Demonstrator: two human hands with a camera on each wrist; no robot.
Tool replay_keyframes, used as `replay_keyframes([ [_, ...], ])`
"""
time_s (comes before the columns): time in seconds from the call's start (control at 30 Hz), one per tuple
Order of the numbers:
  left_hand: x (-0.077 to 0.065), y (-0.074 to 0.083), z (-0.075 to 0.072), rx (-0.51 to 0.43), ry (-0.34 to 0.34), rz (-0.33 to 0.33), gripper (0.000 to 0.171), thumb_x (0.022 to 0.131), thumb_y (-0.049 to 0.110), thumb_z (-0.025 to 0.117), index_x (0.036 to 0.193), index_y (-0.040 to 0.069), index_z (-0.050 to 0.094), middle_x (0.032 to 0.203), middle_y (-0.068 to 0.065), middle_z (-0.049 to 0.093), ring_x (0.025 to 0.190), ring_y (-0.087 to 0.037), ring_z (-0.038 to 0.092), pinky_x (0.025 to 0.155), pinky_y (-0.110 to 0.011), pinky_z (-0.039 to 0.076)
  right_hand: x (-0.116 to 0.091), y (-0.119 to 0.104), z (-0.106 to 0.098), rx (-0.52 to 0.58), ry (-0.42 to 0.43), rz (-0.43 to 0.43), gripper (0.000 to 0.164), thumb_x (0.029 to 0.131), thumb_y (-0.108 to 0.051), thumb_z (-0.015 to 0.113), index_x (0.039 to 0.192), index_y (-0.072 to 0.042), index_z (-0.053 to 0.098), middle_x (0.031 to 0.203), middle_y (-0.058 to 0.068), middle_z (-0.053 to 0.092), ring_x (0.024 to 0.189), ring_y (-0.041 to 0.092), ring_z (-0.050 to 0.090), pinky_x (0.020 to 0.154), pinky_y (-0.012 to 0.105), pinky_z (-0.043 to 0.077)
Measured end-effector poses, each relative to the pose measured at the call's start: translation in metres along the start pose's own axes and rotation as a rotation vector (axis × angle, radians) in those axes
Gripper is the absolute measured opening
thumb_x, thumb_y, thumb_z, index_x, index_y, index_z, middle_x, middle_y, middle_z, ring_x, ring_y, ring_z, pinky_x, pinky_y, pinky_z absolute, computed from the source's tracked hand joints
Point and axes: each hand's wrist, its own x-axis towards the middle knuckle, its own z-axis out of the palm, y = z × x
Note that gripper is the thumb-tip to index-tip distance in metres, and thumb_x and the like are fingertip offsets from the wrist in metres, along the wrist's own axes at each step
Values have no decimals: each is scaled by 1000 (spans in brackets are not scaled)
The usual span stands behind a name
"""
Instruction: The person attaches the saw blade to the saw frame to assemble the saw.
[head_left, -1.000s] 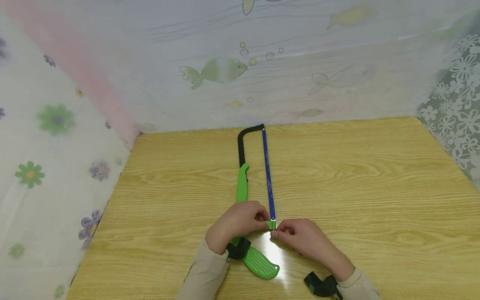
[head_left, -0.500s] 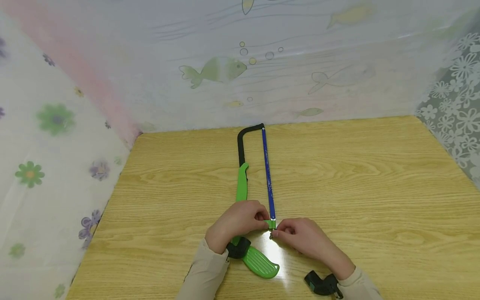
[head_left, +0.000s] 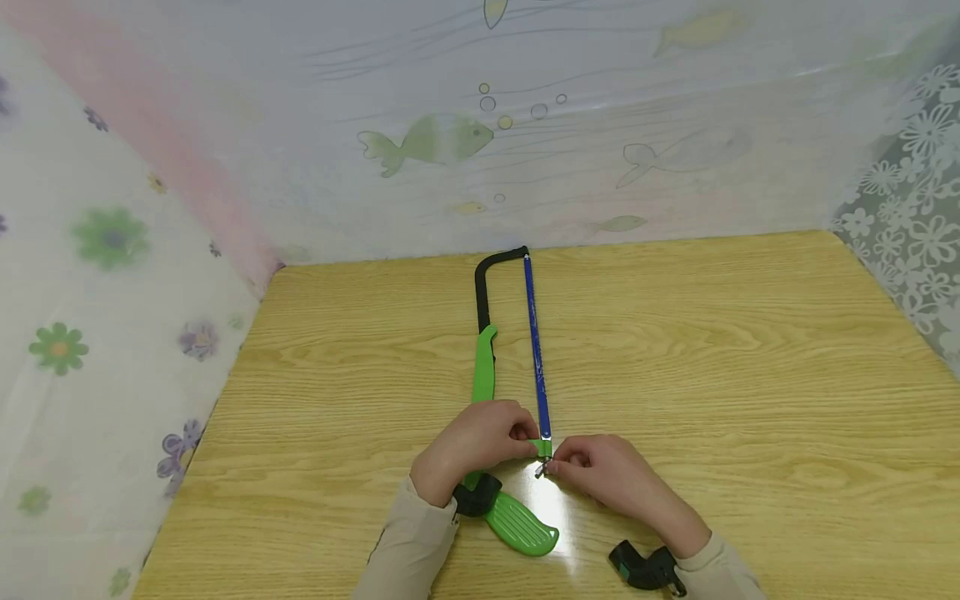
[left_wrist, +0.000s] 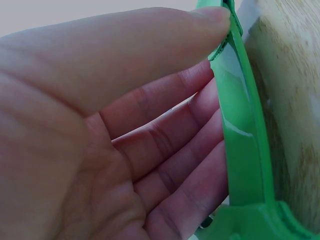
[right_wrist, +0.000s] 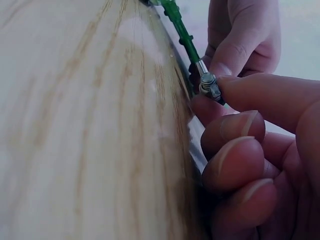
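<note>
A hacksaw lies flat on the table, with a black front frame (head_left: 482,292), a green body (head_left: 484,367), a green handle (head_left: 522,527) and a long blue blade (head_left: 536,342). My left hand (head_left: 476,442) grips the green frame near the blade's near end, thumb on its tip and fingers along the green bar (left_wrist: 242,135). At that same end, thumb and forefinger of my right hand (head_left: 615,475) pinch a small metal wing nut (right_wrist: 208,82) on the threaded end. Its wings stick out past the fingertips.
The wood-grain table (head_left: 712,350) runs back to a fish-patterned curtain (head_left: 442,137). A flower-print sheet (head_left: 112,350) hangs along its left side. Black wrist cameras sit at both cuffs, the left one (head_left: 477,497) over the saw handle.
The wing nut has turned between my right fingertips and more of its wings now shows. My left hand and the hacksaw have stayed in place.
</note>
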Motion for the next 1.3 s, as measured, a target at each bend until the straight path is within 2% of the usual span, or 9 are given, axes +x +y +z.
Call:
replay_keyframes([
  [0.23,0,0,0,-6,-1,-6,8,78,27,67,84,21,67,75,17,54,65,0,48,60,-18,39,0,-1,-1,31,13,-1,20,80,-51,58,72,-33,58,50,-14,43,40,3,38,42,22,30],
  [0.53,0,0,0,6,4,-2,8,78,26,67,84,21,67,75,16,54,65,-1,48,60,-18,39,0,0,-1,88,-10,11,23,79,-50,58,73,-28,58,51,-12,46,37,7,41,39,23,32],
  [1.3,1,0,0,15,-2,-3,9,78,26,67,85,20,67,76,15,55,66,-1,48,61,-18,39,0,2,0,79,-20,2,21,82,-48,57,73,-29,59,50,-12,45,36,7,42,38,23,32],
])
